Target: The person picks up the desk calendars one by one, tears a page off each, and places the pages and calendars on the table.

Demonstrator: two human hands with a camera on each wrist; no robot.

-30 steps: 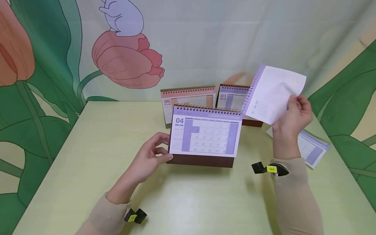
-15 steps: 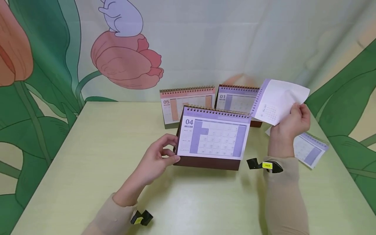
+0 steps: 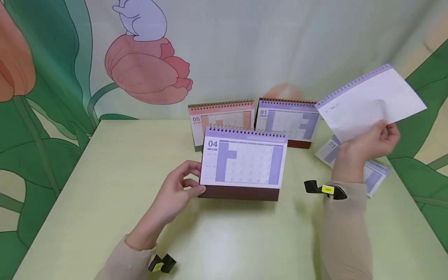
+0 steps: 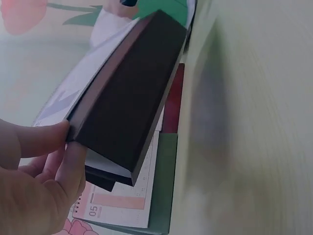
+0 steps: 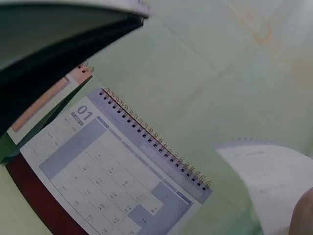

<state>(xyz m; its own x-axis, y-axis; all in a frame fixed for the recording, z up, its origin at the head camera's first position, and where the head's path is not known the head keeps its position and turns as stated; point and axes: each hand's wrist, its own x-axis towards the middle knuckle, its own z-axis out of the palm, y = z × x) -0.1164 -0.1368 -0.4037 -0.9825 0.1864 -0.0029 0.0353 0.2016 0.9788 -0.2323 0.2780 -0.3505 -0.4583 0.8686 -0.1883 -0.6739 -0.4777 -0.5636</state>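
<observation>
White torn page (image 3: 371,103) print unreadable

The near desk calendar (image 3: 244,163), standing at the middle of the tabletop, shows a large "04" at the upper left of its purple page. Behind it on the left, the pink calendar (image 3: 221,118) reads "05". Far right of that one, the purple calendar (image 3: 287,120) reads "01". A loose sheet (image 3: 332,149) lying flat at the right shows "04". Smaller print is unreadable.

Staged tabletop set — pale green table (image 3: 105,186) against tulip-print cloth backdrop (image 3: 147,74), desk calendars (image 3: 220,116) lined up.
</observation>
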